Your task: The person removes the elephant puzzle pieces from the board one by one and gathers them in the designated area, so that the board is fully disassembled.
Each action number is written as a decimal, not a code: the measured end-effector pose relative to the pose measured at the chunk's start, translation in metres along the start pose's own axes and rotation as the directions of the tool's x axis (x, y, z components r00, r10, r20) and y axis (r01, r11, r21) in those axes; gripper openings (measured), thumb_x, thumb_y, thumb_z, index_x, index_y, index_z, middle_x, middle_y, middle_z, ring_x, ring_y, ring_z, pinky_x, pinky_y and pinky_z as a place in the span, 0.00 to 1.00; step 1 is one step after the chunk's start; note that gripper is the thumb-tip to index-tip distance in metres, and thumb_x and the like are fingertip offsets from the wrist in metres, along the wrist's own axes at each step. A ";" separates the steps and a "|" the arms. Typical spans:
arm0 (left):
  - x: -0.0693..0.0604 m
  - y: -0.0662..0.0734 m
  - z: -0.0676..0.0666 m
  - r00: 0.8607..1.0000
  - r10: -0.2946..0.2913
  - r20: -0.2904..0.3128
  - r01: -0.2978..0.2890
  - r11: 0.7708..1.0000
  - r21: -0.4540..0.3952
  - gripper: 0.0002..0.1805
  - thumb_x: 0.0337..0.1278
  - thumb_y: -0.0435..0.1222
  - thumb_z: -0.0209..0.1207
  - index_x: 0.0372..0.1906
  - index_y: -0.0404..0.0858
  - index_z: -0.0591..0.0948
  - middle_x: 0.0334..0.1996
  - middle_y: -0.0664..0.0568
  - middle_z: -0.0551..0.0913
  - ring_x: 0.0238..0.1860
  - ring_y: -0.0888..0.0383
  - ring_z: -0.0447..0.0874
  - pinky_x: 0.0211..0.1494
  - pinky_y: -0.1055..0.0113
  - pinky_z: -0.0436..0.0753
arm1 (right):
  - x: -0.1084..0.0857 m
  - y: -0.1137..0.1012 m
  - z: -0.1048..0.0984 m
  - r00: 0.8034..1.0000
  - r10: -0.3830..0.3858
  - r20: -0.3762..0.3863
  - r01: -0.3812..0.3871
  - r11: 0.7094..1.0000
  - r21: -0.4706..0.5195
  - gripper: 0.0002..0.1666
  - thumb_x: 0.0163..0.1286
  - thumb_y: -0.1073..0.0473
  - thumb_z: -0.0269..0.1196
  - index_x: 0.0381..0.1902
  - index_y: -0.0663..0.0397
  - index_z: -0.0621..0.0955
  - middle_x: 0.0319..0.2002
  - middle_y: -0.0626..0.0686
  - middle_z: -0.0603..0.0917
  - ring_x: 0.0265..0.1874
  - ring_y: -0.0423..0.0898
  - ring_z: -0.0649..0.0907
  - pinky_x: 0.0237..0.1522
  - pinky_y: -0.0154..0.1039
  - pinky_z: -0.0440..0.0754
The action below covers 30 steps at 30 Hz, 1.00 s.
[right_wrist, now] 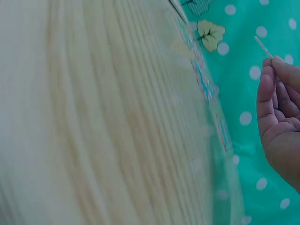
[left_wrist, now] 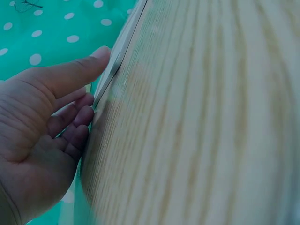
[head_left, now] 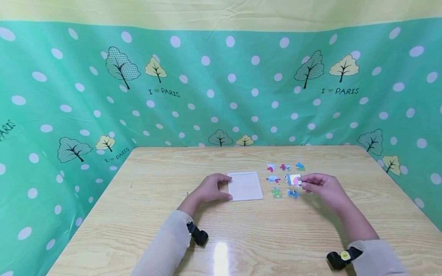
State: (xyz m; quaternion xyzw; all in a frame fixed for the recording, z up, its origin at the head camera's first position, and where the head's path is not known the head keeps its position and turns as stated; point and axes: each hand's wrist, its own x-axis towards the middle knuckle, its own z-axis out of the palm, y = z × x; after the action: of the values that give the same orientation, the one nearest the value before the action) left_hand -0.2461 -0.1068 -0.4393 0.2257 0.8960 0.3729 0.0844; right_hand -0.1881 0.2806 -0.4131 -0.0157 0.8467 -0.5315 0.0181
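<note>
A square white puzzle tray [head_left: 245, 186] lies flat on the table. My left hand [head_left: 210, 188] rests at its left side, thumb and index fingertip apart on the rim; the left wrist view shows this hand [left_wrist: 51, 112] beside the tray's thin edge [left_wrist: 122, 51]. My right hand [head_left: 322, 188] pinches a jigsaw puzzle piece [head_left: 295, 179], pale yellow and white with pink, between thumb and index finger. Edge-on in the right wrist view, the piece stands above the right hand [right_wrist: 281, 103], off the table. Several other pieces lie around it, among them a green spotted one [head_left: 276, 193].
The wooden table [head_left: 155, 165] reaches back to a green dotted curtain [head_left: 221, 92]. More loose pieces lie to the tray's right, including a blue and green one [head_left: 300, 166], a red and blue one [head_left: 285, 167] and a blue one [head_left: 293, 194].
</note>
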 end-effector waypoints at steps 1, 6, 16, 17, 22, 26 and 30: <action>0.000 0.000 0.000 1.000 0.002 0.001 -0.002 1.000 0.003 0.38 0.41 0.43 0.77 0.61 0.37 0.78 0.53 0.49 0.80 0.54 0.53 0.76 0.62 0.58 0.73 | 0.000 0.002 -0.002 1.000 0.004 -0.001 -0.004 1.000 -0.008 0.21 0.69 0.54 0.65 0.52 0.64 0.81 0.45 0.55 0.85 0.41 0.53 0.84 0.44 0.39 0.84; 0.001 -0.003 0.001 1.000 0.005 0.005 -0.005 1.000 0.015 0.37 0.40 0.42 0.77 0.61 0.38 0.78 0.53 0.50 0.80 0.55 0.54 0.76 0.62 0.59 0.73 | -0.001 0.012 -0.013 1.000 0.030 -0.005 -0.030 0.999 -0.036 0.22 0.69 0.54 0.65 0.53 0.65 0.80 0.46 0.57 0.84 0.41 0.48 0.85 0.44 0.37 0.84; 0.001 -0.004 0.001 1.000 -0.017 0.003 0.017 1.000 -0.018 0.36 0.40 0.41 0.77 0.60 0.40 0.79 0.51 0.52 0.79 0.54 0.54 0.75 0.61 0.59 0.74 | -0.003 0.025 -0.024 0.997 0.078 0.018 -0.077 0.996 -0.051 0.22 0.67 0.58 0.66 0.52 0.71 0.79 0.42 0.55 0.85 0.36 0.43 0.84 0.40 0.34 0.84; 0.001 -0.004 0.001 1.000 -0.018 0.002 0.019 1.000 -0.019 0.36 0.40 0.41 0.77 0.60 0.40 0.79 0.51 0.52 0.79 0.54 0.55 0.75 0.61 0.59 0.74 | -0.003 0.026 -0.024 0.996 0.084 0.023 -0.083 0.995 -0.050 0.22 0.68 0.59 0.66 0.52 0.71 0.79 0.41 0.55 0.85 0.35 0.42 0.84 0.39 0.34 0.84; 0.000 -0.003 0.001 1.000 -0.019 0.001 0.019 0.999 -0.028 0.36 0.40 0.40 0.77 0.60 0.40 0.79 0.51 0.52 0.79 0.53 0.55 0.75 0.60 0.60 0.75 | -0.004 0.029 -0.026 0.993 0.111 0.036 -0.110 0.993 -0.048 0.20 0.68 0.61 0.65 0.51 0.72 0.79 0.40 0.55 0.86 0.34 0.42 0.84 0.37 0.34 0.84; 0.000 -0.003 0.001 1.000 -0.021 -0.001 0.021 0.999 -0.032 0.35 0.40 0.40 0.78 0.59 0.40 0.79 0.51 0.52 0.79 0.53 0.55 0.76 0.60 0.60 0.75 | -0.004 0.033 -0.027 0.990 0.134 0.052 -0.131 0.990 -0.054 0.18 0.67 0.63 0.65 0.50 0.73 0.79 0.39 0.55 0.86 0.33 0.42 0.84 0.36 0.35 0.84; 0.000 -0.003 0.002 1.000 -0.020 -0.001 0.020 0.999 -0.029 0.35 0.40 0.40 0.77 0.59 0.40 0.79 0.52 0.51 0.79 0.54 0.54 0.76 0.61 0.60 0.75 | -0.003 0.037 -0.028 0.987 0.149 0.068 -0.144 0.987 -0.063 0.17 0.67 0.65 0.64 0.49 0.74 0.79 0.37 0.55 0.86 0.33 0.44 0.84 0.35 0.36 0.85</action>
State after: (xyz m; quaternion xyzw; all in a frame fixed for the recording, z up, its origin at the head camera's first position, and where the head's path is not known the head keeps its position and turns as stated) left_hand -0.2463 -0.1079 -0.4429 0.2152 0.8928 0.3853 0.0907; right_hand -0.1866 0.3223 -0.4340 0.0270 0.8594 -0.5030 0.0872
